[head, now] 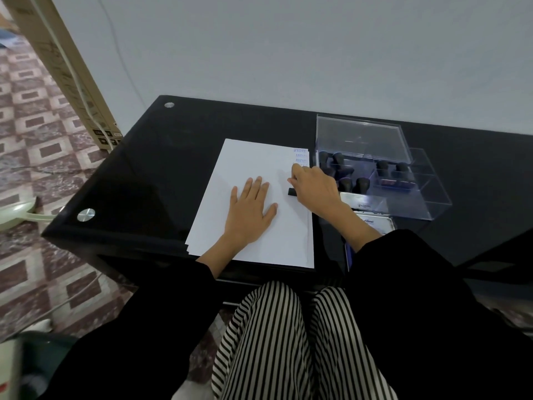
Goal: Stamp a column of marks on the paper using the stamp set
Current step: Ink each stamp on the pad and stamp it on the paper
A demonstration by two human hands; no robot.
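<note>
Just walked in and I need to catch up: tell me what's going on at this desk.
A person sits at a black desk stamping paper. The left hand lies flat on the paper, steadying it. The right hand grips a stamp set down near the sheet's right edge, just below a short column of blue marks. An open clear box with more stamps stands to the right.

The paper (259, 157) lies on the table (150, 168), near its front edge. The left hand (251, 209) rests flat on the sheet's middle. The right hand (314, 189) grips a stamp (292, 192) at the sheet's right edge, just before the marks (301, 157) in its far right corner. Right of the paper stands a box (427, 197) holding more stamps (340, 163), with an ink pad tin (375, 223) before it.
</note>
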